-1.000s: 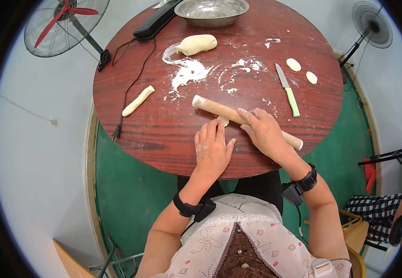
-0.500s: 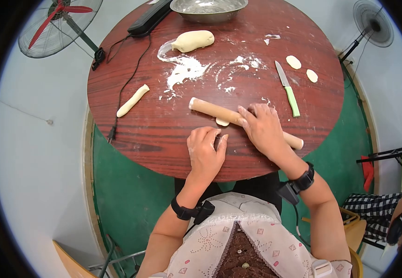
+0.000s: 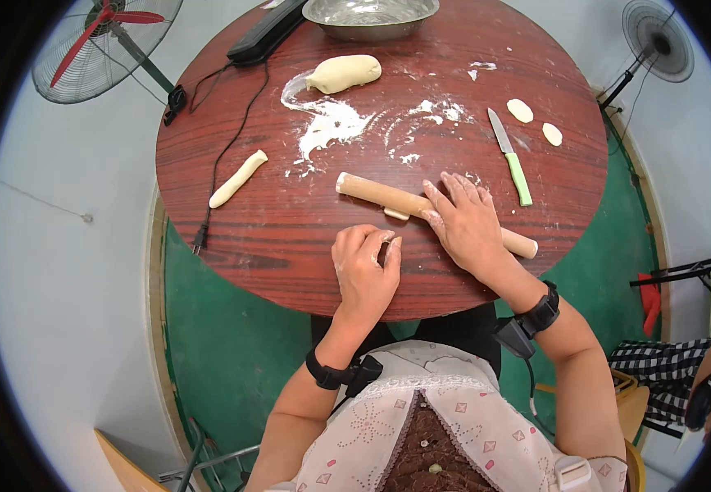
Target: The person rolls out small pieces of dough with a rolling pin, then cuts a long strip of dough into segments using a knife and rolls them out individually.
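A wooden rolling pin [image 3: 380, 193] lies slantwise across the near part of the table. My right hand [image 3: 466, 225] presses on its right half, palm over the wood and fingers stretched out beyond it. Under the pin a small piece of dough [image 3: 396, 214] shows only its near edge. Close below that piece is my left hand [image 3: 365, 266], resting by the table with fingers loosely curled and the thumb a little apart from the forefinger. Nothing shows between them. Flour dusts both hands.
A green-handled knife [image 3: 517, 176] and two flat dough rounds [image 3: 520, 111] lie to the right. Further back are a dough lump [image 3: 345, 74], spilled flour [image 3: 331, 129] and a metal bowl [image 3: 370, 31]. On the left, a dough strip [image 3: 238, 179] lies beside a plug cord [image 3: 222, 156].
My right hand has shifted slightly forward, its fingers straighter over the rolling pin. Less of the dough piece shows beneath the pin. My left hand has barely moved.
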The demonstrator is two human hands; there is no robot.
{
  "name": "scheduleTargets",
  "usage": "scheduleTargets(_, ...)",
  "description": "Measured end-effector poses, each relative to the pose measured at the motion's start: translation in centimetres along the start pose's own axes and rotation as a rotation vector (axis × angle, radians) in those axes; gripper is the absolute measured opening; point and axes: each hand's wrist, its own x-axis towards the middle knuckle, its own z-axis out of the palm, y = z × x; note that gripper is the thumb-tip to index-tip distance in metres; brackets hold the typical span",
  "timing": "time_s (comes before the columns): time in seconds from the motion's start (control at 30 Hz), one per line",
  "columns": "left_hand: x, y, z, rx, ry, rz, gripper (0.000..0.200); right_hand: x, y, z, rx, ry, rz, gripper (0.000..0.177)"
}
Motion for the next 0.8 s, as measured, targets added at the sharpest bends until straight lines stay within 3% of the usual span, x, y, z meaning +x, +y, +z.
scheduleTargets(0.17, 0.1, 0.0, 0.3, 0.043, -0.007, -0.009, 0.025, -2.1, -1.3, -0.2, 0.091, -0.065, -0.064, 0.049)
scheduleTargets(0.27, 0.7, 0.5, 0.2, 0.159, -0.067, 0.038, 0.029, -1.3, -0.2, -0.7, 0.138, -0.098, 0.025, 0.050)
scheduleTargets(0.5, 3.1, -0.3, -0.7, 0.257, -0.427, 0.236, 0.032, -0.8, 2.5, -2.0, 0.339, -0.041, 0.147, 0.047)
scheduleTargets(0.67, 5.0, -2.0, -2.7, 0.261, -0.375, 0.476, 0.030, -1.9, 2.3, -2.0, 0.348, -0.109, 0.107, 0.048)
scheduleTargets(0.8, 2.1, 0.4, -1.9, 0.283, -0.295, 0.257, 0.032, -1.6, 1.9, -1.9, 0.336, -0.077, -0.006, 0.049)
